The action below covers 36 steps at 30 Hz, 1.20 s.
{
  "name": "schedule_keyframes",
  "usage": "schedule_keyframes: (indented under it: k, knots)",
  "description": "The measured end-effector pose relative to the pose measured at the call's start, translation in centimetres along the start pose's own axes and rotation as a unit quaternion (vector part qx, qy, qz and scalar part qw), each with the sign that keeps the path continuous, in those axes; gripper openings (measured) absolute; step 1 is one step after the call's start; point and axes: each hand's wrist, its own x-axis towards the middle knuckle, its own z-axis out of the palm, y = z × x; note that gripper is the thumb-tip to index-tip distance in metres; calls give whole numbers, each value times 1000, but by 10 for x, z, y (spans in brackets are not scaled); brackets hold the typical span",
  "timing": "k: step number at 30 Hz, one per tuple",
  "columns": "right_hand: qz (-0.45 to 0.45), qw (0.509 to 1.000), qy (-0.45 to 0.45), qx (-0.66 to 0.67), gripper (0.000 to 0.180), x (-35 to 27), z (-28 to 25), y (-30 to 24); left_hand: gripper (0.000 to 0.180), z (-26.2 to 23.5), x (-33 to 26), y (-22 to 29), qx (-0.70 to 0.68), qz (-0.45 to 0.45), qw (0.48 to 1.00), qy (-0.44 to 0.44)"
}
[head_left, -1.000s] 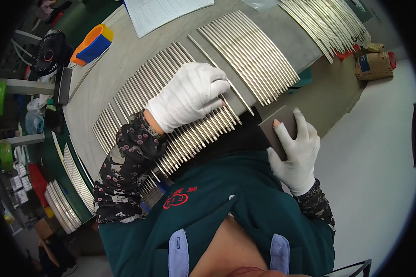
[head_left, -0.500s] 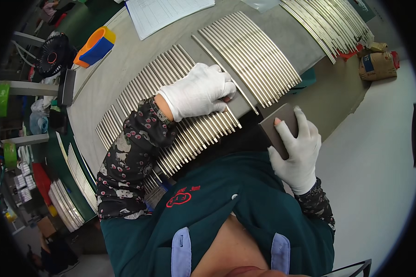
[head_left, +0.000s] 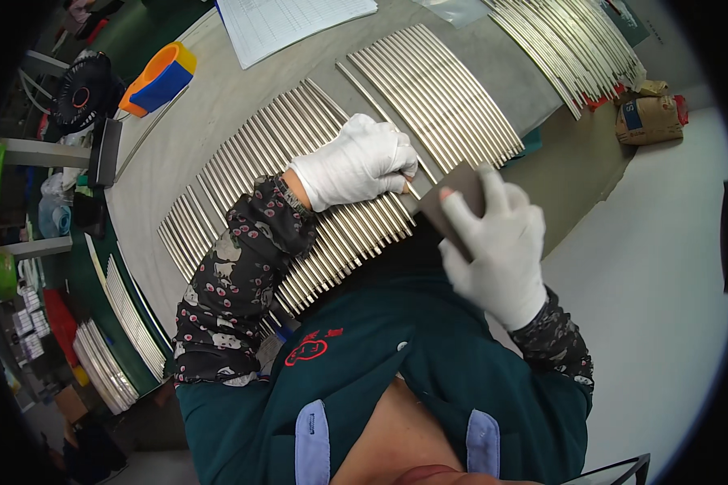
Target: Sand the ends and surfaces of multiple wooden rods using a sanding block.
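My left hand [head_left: 356, 164], in a white glove, lies over the right end of a row of silvery metal rods [head_left: 332, 255]. Its fingers are curled closed around a metal rod [head_left: 413, 191], whose end shows just past the fingertips. A single rod [head_left: 366, 93] lies apart, close beyond these fingers, and to its right is a second row of rods [head_left: 437, 93]. My right hand [head_left: 500, 255], also gloved and slightly blurred, grips a flat dark grey block [head_left: 455, 202]. The block is at the table's near edge, by the rod ends, and partly covers the lone rod's near end.
Printed sheets [head_left: 287, 24] lie at the far side of the grey table [head_left: 158, 166]. An orange and blue tape-like ring [head_left: 160, 79] stands at the left, near a black fan [head_left: 81, 97]. More rods [head_left: 570, 48] lie far right, with a brown bag [head_left: 651, 120] beyond.
My right hand has brought the grey block left and closer to the rod ends by my left hand. The left hand has shifted slightly to the right, its fingers still curled.
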Motion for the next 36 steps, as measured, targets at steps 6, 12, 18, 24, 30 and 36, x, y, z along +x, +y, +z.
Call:
schedule_keyframes:
  k: [6, 12, 18, 24, 30, 36]
  knots:
    - [-75, 994, 14, 72, 53, -3, -4, -12, 15, -2, 4, 3, -18, -29, 999, -27]
    - [9, 994, 89, -66, 48, 5, -4, 12, 16, -3, 3, 1, -30, -46, 998, -31]
    - [44, 986, 89, -131, 52, 13, 8, 26, 16, -2, 5, 1, -36, -31, 999, -25]
    - [-100, 993, 46, 43, 52, -3, 11, -7, 16, -3, 8, 5, -30, -80, 994, -62]
    - [-97, 993, 39, 51, 49, 1, -1, -12, 16, -3, 4, 4, -47, -69, 995, -47]
    - [57, 982, 128, -124, 49, 7, 6, 30, 16, -3, 6, 3, -44, -59, 996, -43]
